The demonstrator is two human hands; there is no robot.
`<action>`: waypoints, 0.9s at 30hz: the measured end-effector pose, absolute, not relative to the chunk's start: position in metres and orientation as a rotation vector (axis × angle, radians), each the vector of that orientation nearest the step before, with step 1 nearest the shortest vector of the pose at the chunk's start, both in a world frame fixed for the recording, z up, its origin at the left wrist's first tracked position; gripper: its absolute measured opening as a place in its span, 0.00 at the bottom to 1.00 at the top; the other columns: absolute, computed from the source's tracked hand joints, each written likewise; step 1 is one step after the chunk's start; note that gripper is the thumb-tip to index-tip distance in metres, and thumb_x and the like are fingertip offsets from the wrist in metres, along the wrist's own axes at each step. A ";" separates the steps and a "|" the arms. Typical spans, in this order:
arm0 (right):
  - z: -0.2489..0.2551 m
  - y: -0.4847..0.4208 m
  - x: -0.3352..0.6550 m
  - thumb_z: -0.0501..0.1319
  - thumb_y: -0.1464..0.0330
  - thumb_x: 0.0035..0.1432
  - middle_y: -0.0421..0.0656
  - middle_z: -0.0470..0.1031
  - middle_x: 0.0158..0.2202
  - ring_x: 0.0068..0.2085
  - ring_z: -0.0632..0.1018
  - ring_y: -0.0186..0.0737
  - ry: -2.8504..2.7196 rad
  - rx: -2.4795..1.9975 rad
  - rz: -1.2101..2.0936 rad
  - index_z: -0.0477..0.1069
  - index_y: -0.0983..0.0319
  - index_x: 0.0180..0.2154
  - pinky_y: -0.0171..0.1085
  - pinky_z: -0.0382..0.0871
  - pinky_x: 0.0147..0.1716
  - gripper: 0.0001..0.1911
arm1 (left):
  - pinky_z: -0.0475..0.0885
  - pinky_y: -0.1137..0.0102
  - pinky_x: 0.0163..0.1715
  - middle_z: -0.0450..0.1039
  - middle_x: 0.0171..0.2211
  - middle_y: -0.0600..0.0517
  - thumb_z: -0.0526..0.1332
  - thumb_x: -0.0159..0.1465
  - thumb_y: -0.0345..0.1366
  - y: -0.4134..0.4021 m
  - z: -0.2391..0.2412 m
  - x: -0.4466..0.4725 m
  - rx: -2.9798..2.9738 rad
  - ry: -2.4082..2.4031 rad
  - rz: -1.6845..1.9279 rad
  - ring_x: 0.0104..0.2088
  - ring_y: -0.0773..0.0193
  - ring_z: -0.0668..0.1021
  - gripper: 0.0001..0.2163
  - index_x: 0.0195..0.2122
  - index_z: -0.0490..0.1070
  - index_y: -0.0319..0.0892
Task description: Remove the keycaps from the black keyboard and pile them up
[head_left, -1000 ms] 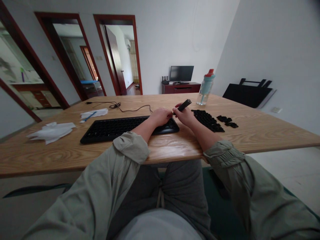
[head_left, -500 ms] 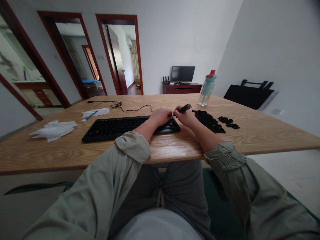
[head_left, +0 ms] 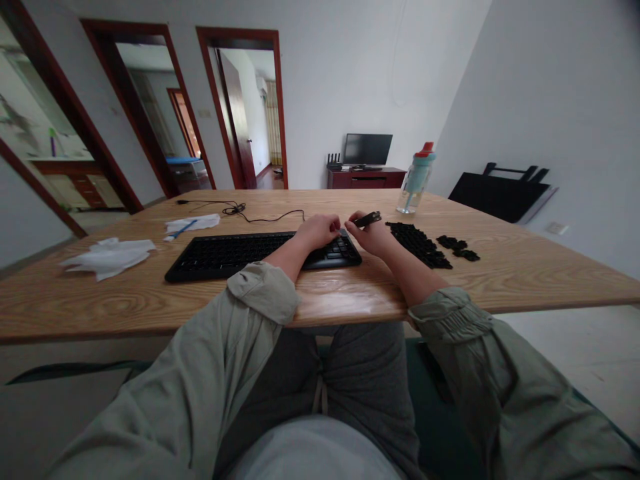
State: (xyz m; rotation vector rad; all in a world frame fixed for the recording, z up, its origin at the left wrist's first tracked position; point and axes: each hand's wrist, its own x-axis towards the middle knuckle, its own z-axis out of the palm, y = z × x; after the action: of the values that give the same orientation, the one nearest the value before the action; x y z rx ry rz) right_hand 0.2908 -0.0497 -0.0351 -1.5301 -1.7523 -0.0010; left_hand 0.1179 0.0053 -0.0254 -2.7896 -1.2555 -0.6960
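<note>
A black keyboard [head_left: 227, 255] lies on the wooden table in front of me, its right end under my hands. My left hand [head_left: 320, 232] is over that end with its fingers pinched together; whatever they hold is too small or hidden to name. Closed around a dark-handled tool [head_left: 368, 219] is my right hand [head_left: 369, 233], at the keyboard's upper right corner. The handle sticks out past the thumb, and the working tip cannot be made out. Just right of this hand lie rows of loose black keycaps [head_left: 417, 243], with a smaller group of keycaps [head_left: 457, 245] beyond.
A water bottle [head_left: 417, 179] with a red cap stands behind the keycaps. The keyboard's cable [head_left: 270, 220] is coiled at the back. Left of the keyboard lie crumpled white tissue [head_left: 113, 259] and a blue brush-like stick [head_left: 184, 229]. The table's edge [head_left: 350, 323] runs close to my lap.
My left hand has shifted slightly left, and a small gap now shows between the two hands. The right hand keeps its grip on the dark-handled tool. My view has moved slightly.
</note>
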 end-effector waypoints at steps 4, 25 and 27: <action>-0.031 -0.054 0.290 0.59 0.60 0.63 0.47 0.78 0.34 0.34 0.75 0.43 -1.746 -1.576 -0.016 0.75 0.60 0.40 0.38 0.65 0.35 0.12 | 0.73 0.69 0.44 0.82 0.41 0.51 0.62 0.64 0.38 0.008 -0.028 0.118 -2.816 -1.202 -0.703 0.42 0.61 0.81 0.08 0.41 0.79 0.47; -0.049 -0.026 0.295 0.58 0.54 0.64 0.43 0.77 0.31 0.31 0.79 0.42 -1.705 -1.304 0.168 0.69 0.59 0.40 0.39 0.72 0.32 0.15 | 0.73 0.66 0.46 0.82 0.44 0.48 0.56 0.67 0.38 0.002 -0.026 0.127 -2.746 -1.073 -0.528 0.46 0.55 0.81 0.12 0.42 0.80 0.46; -0.049 -0.025 0.294 0.58 0.53 0.63 0.43 0.76 0.30 0.30 0.79 0.42 -1.686 -1.294 0.184 0.69 0.59 0.40 0.38 0.72 0.31 0.16 | 0.73 0.66 0.47 0.82 0.45 0.48 0.56 0.67 0.38 0.002 -0.027 0.126 -2.782 -1.080 -0.547 0.46 0.56 0.81 0.13 0.44 0.81 0.47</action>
State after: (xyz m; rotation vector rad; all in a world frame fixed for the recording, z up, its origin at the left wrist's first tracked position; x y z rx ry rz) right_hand 0.2944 -0.0248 -0.0494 -1.2939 -1.6859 0.1841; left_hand 0.1260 0.0015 -0.0270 -2.7822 -1.0803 -0.5467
